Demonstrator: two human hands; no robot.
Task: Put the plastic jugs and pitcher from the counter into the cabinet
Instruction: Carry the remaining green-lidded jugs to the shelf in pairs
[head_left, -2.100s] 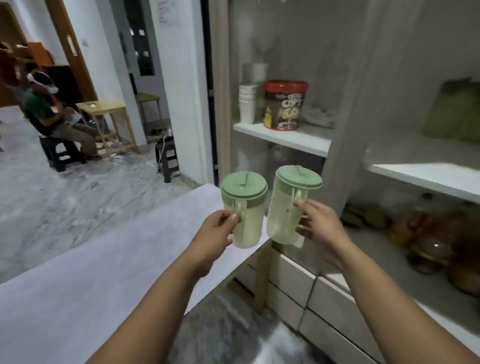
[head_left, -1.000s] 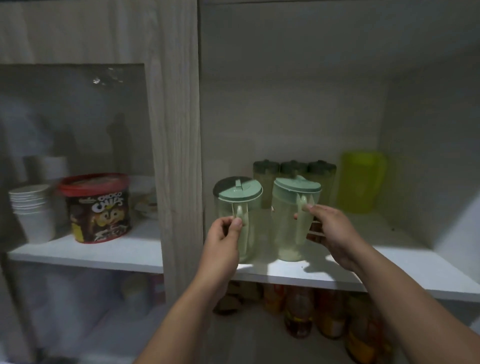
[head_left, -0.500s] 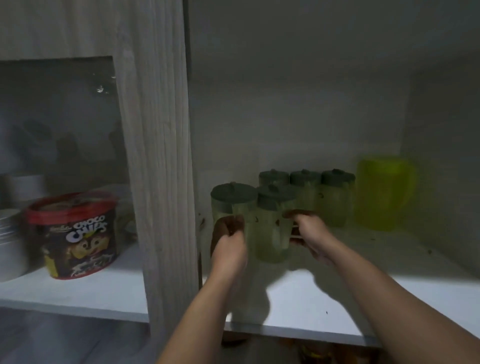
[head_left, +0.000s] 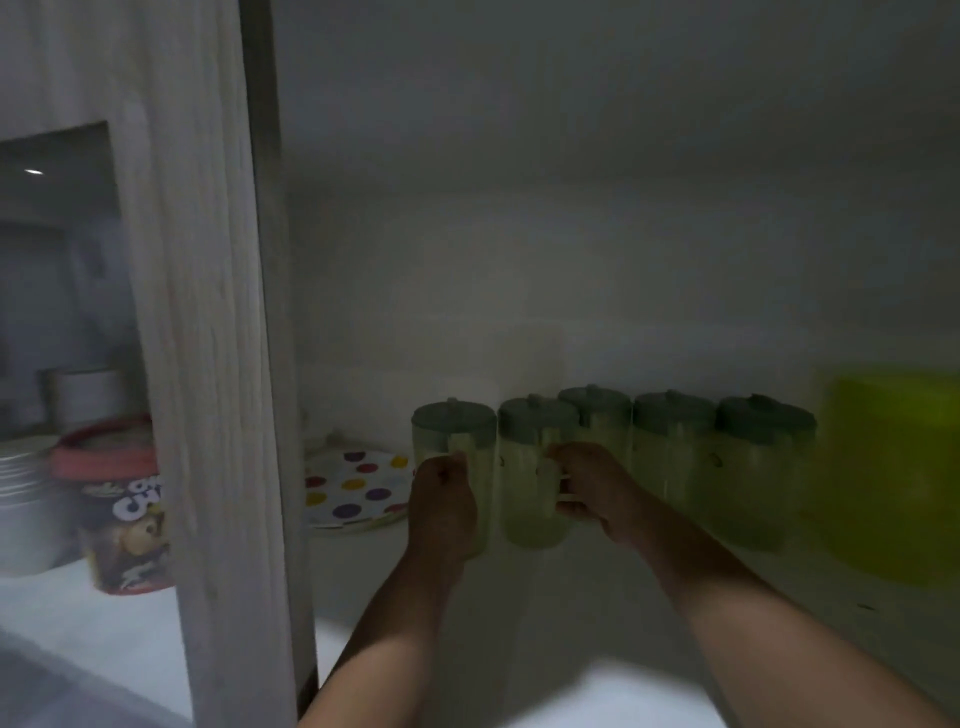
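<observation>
A: Entry. Both jugs, carried at the shelf edge a second ago, now stand deep on the cabinet shelf (head_left: 597, 649), centre frame. Left jug (head_left: 453, 457) gripped by left hand (head_left: 441, 506); right jug (head_left: 530, 483) by right hand (head_left: 597, 493), handles clasped.

B: Appearance?

A: Pale translucent green, darker lids (dim, blurred). Three stored jugs (head_left: 675, 441) and yellow-green pitcher (head_left: 883, 478) right; dotted plate (head_left: 353, 488) left. Release likely next.

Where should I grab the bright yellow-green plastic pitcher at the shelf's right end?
The yellow-green plastic pitcher is too blurred to show a handle. It stands upright with open shelf before it, so probably come from the front and wrap its body.
</observation>
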